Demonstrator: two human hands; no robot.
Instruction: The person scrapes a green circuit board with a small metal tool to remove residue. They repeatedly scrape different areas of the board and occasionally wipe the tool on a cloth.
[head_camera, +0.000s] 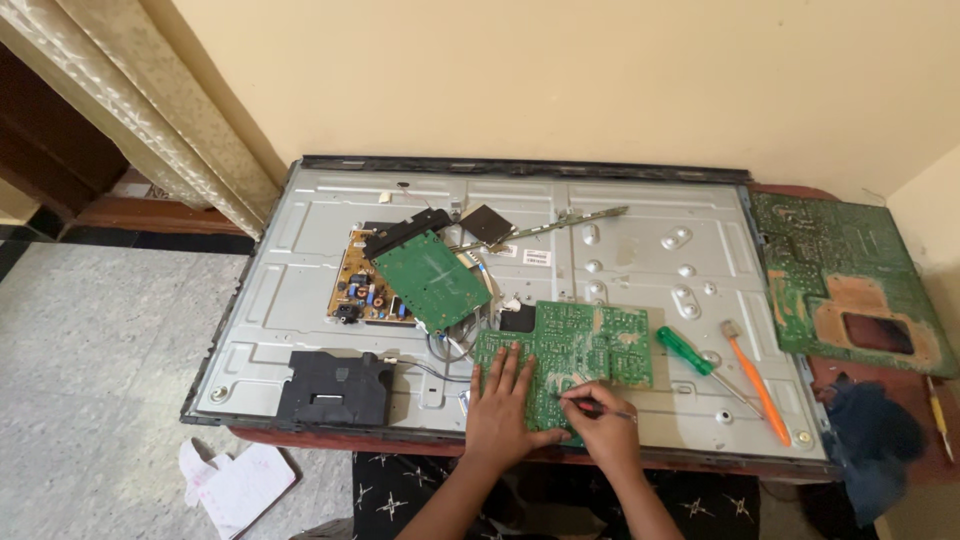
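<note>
A green circuit board (580, 345) lies solder side up on the grey metal back of a flat television panel (640, 200). My left hand (503, 400) rests flat on the board's near left part, fingers spread. My right hand (600, 415) pinches a thin metal tool (612, 412) whose tip points right, just over the board's near edge. Left of them, a second green board (432, 278) lies tilted over a brown power board (360, 288) with components.
A green-handled screwdriver (686, 351) and an orange-handled brush (757, 383) lie to the right. A large green board (850, 270) rests at the far right, a dark blue cloth (880, 440) below it. A black speaker box (335, 387) sits near left. Papers (240, 485) lie on the floor.
</note>
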